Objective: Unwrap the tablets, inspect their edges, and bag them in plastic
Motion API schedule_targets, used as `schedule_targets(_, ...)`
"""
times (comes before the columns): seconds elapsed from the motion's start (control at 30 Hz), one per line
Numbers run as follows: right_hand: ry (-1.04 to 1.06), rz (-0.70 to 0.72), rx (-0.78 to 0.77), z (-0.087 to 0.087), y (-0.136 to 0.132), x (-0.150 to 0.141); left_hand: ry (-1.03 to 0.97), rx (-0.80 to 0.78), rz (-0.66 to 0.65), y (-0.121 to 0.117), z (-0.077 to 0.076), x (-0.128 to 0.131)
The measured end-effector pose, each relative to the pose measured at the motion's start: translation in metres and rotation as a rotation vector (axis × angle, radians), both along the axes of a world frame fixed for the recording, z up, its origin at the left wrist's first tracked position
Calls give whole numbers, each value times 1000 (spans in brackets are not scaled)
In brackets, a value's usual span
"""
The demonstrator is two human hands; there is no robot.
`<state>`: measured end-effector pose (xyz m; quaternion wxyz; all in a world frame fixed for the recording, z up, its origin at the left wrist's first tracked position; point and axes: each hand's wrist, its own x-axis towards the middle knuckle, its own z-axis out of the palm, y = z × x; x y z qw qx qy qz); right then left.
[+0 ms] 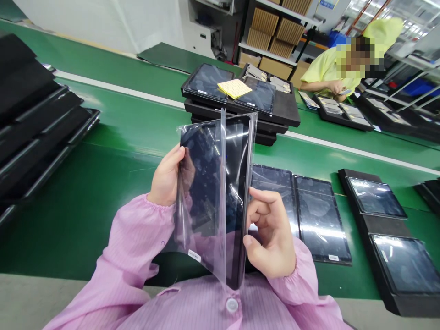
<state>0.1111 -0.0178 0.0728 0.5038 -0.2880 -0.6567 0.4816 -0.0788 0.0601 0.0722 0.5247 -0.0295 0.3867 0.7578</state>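
Observation:
A dark glass touch-screen panel (237, 183) stands nearly upright before my chest. A clear plastic film (202, 192) with a small white label covers its left part, and a fold of the film sticks up along the middle. My left hand (167, 176) is closed on the left edge, thumb in front; its other fingers are mostly hidden behind. On the opposite side, my right hand (270, 229) pinches the panel's right edge between thumb and curled fingers. Just beyond my right hand, two film-covered panels (321, 215) lie flat on the green bench (113, 183).
Black foam trays (37, 133) are stacked at the left. More trays (237, 114) with panels and a yellow dotted pad (234, 88) stand ahead. A foam tray (374, 224) holding two panels lies at right. Across the bench, a person (330, 68) in yellow handles small parts.

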Motion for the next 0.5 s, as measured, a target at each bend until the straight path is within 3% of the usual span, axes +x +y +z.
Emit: schedule_targets(0.5, -45, -39, 25, -2, 5, 2, -16, -4, -42, 0, -2, 3)
